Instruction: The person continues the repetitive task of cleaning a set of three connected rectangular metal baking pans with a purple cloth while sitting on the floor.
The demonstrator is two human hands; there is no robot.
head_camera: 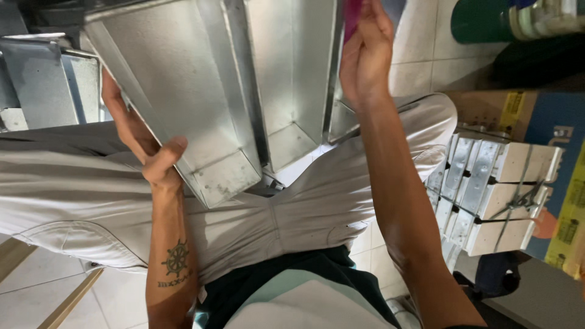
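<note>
A long galvanised sheet-metal channel (183,91) rests tilted over my lap. My left hand (149,149) grips its left wall near the closed near end, thumb hooked over the edge. A second, similar metal channel (292,73) lies beside it on the right. My right hand (365,52) is raised at that channel's right edge, shut on a small pink object (352,15) that is mostly cut off by the frame's top.
My legs in light grey trousers (317,201) fill the middle. A strapped bundle of metal brackets (493,195) sits to the right beside a cardboard box (548,122). More sheet-metal pieces (42,79) stand at the left on the tiled floor (36,280).
</note>
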